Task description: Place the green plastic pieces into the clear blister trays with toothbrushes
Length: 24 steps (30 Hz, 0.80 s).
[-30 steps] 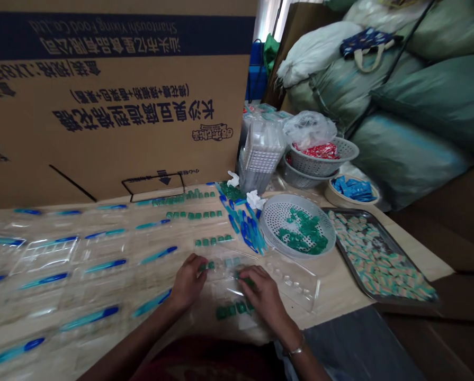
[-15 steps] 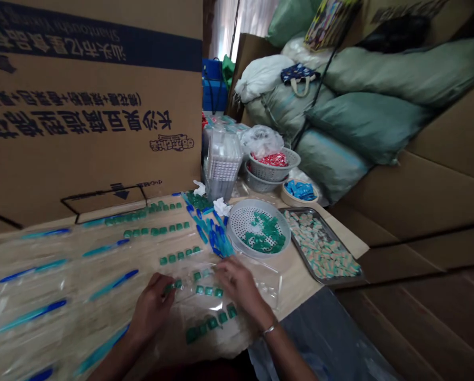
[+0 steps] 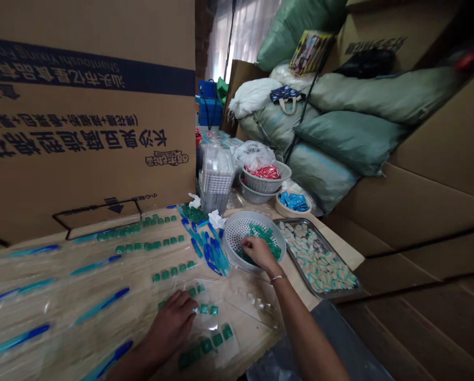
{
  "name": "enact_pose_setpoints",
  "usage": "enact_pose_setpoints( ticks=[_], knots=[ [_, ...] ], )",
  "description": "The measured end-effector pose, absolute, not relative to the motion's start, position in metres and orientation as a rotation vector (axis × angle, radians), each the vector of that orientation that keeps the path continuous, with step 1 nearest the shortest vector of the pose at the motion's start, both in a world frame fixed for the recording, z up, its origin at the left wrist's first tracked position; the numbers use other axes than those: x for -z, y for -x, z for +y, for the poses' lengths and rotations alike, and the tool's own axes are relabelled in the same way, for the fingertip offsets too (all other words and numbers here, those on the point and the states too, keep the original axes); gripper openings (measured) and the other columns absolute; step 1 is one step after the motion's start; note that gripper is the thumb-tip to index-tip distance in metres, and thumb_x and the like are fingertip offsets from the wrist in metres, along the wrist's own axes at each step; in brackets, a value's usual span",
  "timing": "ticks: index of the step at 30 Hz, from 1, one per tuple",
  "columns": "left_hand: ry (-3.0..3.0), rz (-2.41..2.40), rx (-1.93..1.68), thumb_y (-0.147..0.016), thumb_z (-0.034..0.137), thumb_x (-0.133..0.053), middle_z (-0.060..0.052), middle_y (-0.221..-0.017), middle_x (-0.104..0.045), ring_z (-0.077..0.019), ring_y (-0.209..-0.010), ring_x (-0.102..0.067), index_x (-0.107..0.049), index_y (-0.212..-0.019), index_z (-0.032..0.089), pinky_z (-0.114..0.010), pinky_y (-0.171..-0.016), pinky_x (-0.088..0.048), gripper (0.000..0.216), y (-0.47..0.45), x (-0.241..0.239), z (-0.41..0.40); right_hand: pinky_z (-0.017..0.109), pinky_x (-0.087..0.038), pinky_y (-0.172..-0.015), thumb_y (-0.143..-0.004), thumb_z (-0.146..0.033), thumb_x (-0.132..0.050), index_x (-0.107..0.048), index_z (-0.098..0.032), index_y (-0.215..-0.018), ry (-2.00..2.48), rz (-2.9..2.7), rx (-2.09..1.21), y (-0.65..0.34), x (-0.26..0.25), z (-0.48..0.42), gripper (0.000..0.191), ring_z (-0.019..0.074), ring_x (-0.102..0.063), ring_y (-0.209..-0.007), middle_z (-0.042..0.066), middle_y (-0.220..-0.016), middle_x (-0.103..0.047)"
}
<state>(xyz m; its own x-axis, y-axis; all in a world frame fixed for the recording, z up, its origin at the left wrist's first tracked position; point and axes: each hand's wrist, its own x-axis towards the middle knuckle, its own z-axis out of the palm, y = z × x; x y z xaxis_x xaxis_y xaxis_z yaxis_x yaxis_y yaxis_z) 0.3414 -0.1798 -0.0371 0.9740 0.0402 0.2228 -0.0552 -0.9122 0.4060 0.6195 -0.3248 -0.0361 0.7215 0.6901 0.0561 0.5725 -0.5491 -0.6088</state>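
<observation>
My right hand reaches into a grey colander of small green cubes. Its fingers are pinched together, and whatever is between them is hidden. My left hand bends over a clear plastic tray, its fingers closed beside green cubes set in the tray. I cannot make out what those fingers grip. Nearer to me lies another row of green cubes in clear plastic. A clear tray without cubes lies to the right of my left hand.
Blue pens or pen-like sticks lie heaped left of the colander; more are spread across the table. A metal tray of pale and green pieces stands right. Behind are stacked clear containers, baskets, a bowl of blue packets and a big carton.
My right hand has moved from the clear tray up and right into the colander. My left hand has shifted right, over the tray's cubes. The view has tilted slightly.
</observation>
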Motion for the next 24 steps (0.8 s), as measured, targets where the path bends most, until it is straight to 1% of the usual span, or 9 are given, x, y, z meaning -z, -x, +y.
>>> enact_pose_setpoints(
  ticks=[3,5,7,11,16,20,22,24],
  knots=[
    [-2.649,0.003,-0.348,-0.084,0.015,-0.042,-0.003,-0.081,-0.061,-0.0179,-0.079,-0.056,-0.06,-0.083,0.022,-0.029,-0.072,-0.045,0.019,-0.34,0.036,-0.178,0.024,-0.042,-0.067,-0.059,-0.006,-0.058,-0.07,-0.021,-0.068,2.202,-1.014,-0.35,-0.618,0.039,-0.318,0.021,0.0171,-0.062,-0.07,0.002,-0.075,-0.072],
    [-2.634,0.001,-0.349,-0.084,0.015,-0.041,-0.003,-0.08,-0.062,-0.0181,-0.079,-0.056,-0.06,-0.082,0.022,-0.029,-0.072,-0.046,0.02,-0.34,0.034,-0.178,0.024,-0.042,-0.064,-0.057,-0.006,-0.057,-0.069,-0.02,-0.063,2.142,-0.998,-0.374,-0.621,0.041,-0.314,0.02,0.0163,-0.06,-0.064,0.001,-0.067,-0.07],
    [-2.624,0.003,-0.352,-0.084,0.016,-0.04,-0.003,-0.08,-0.062,-0.0183,-0.079,-0.057,-0.061,-0.083,0.022,-0.029,-0.071,-0.047,0.022,-0.339,0.031,-0.176,0.025,-0.043,-0.064,-0.06,-0.008,-0.054,-0.068,-0.018,-0.064,2.077,-0.946,-0.359,-0.624,0.041,-0.315,0.017,0.016,-0.059,-0.063,0.001,-0.066,-0.069],
    [-2.556,0.037,-0.412,-0.084,0.017,-0.042,-0.004,-0.081,-0.063,-0.0181,-0.079,-0.059,-0.063,-0.086,0.022,-0.029,-0.07,-0.048,0.021,-0.338,0.027,-0.176,0.026,-0.045,-0.063,-0.068,-0.021,-0.052,-0.065,-0.014,-0.072,1.924,-0.823,-0.311,-0.626,0.038,-0.326,0.015,0.0149,-0.058,-0.063,0.002,-0.07,-0.066],
    [-2.327,0.169,-0.37,-0.084,0.022,-0.047,-0.003,-0.079,-0.064,-0.0172,-0.077,-0.06,-0.065,-0.084,0.023,-0.028,-0.069,-0.049,0.018,-0.346,0.016,-0.187,0.024,-0.043,-0.056,-0.07,-0.035,-0.059,-0.063,-0.017,-0.076,1.753,-0.752,-0.337,-0.594,0.026,-0.338,0.019,0.0128,-0.054,-0.059,-0.001,-0.065,-0.061],
    [-1.932,0.342,-0.368,-0.075,0.025,-0.058,-0.003,-0.077,-0.066,-0.0157,-0.07,-0.059,-0.065,-0.081,0.021,-0.027,-0.068,-0.048,0.01,-0.358,-0.002,-0.203,0.023,-0.043,-0.057,-0.07,-0.037,-0.066,-0.064,-0.018,-0.077,1.534,-0.715,-0.482,-0.54,0.017,-0.332,0.02,0.0126,-0.055,-0.061,0.0,-0.068,-0.062],
    [-1.696,0.406,-0.408,-0.071,0.027,-0.064,-0.002,-0.078,-0.067,-0.0154,-0.07,-0.059,-0.065,-0.082,0.019,-0.026,-0.068,-0.048,0.014,-0.364,-0.009,-0.208,0.023,-0.043,-0.057,-0.07,-0.035,-0.067,-0.064,-0.019,-0.077,1.465,-0.716,-0.542,-0.513,0.014,-0.327,0.018,0.0127,-0.055,-0.061,0.0,-0.068,-0.062],
    [-1.482,0.46,-0.427,-0.066,0.029,-0.069,-0.001,-0.071,-0.065,-0.0143,-0.065,-0.059,-0.064,-0.078,0.018,-0.025,-0.064,-0.047,0.017,-0.368,-0.014,-0.208,0.024,-0.043,-0.058,-0.073,-0.034,-0.065,-0.065,-0.019,-0.077,1.464,-0.743,-0.541,-0.491,0.013,-0.322,0.016,0.013,-0.054,-0.062,0.0,-0.067,-0.062]
  ],
)
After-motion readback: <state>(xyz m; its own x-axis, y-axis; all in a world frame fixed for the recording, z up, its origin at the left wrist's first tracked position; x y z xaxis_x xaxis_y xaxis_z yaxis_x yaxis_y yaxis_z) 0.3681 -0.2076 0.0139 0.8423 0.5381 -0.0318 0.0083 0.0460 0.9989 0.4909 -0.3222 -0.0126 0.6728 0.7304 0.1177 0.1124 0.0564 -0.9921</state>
